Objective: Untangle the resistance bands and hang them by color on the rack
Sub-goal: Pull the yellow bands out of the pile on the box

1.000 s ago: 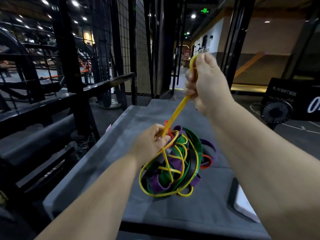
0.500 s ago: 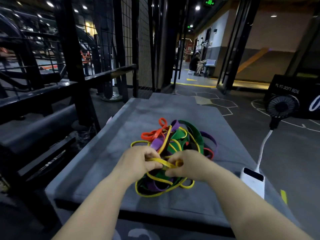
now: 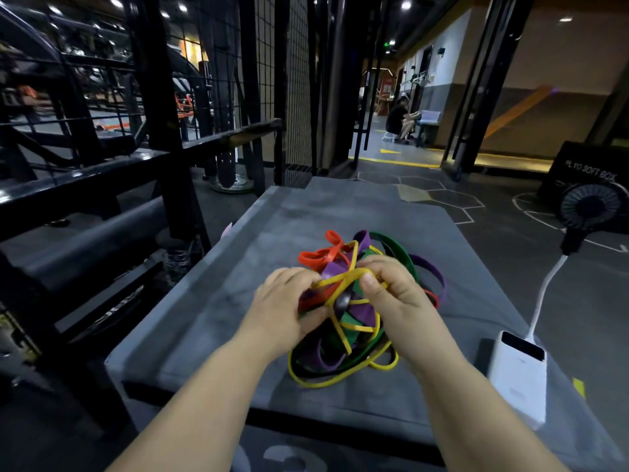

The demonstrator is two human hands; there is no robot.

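A person's two hands work at a knot of resistance bands (image 3: 340, 338) lying in a heap on a grey padded bench (image 3: 231, 294) in a dim gym. The left hand (image 3: 282, 308) grips the near side of the heap, its fingers (image 3: 299, 277) curled into the loops. The right hand (image 3: 398, 294) pinches a thin yellow band (image 3: 340, 279) between thumb and fingers at the top of the knot.

The bands look light, soft and stretchy, flat rubber loops likely to cling to one another rather than slide. The yellow band, the thinnest, winds through the whole pile and seems the natural one to draw out first. It is best taken at a free bight, with the other hand pinning the rest. An orange band (image 3: 316, 257) curls loose at the far left of the heap. A wide green band (image 3: 398, 247) and a purple band (image 3: 432, 272) arc out to the right, both offering open loops to hold.

No bin or tray holds the bands. The black steel frame (image 3: 163, 158) to the left may be the rack, though no pegs can be made out. A white power bank (image 3: 517, 379) rests at the bench's right edge.
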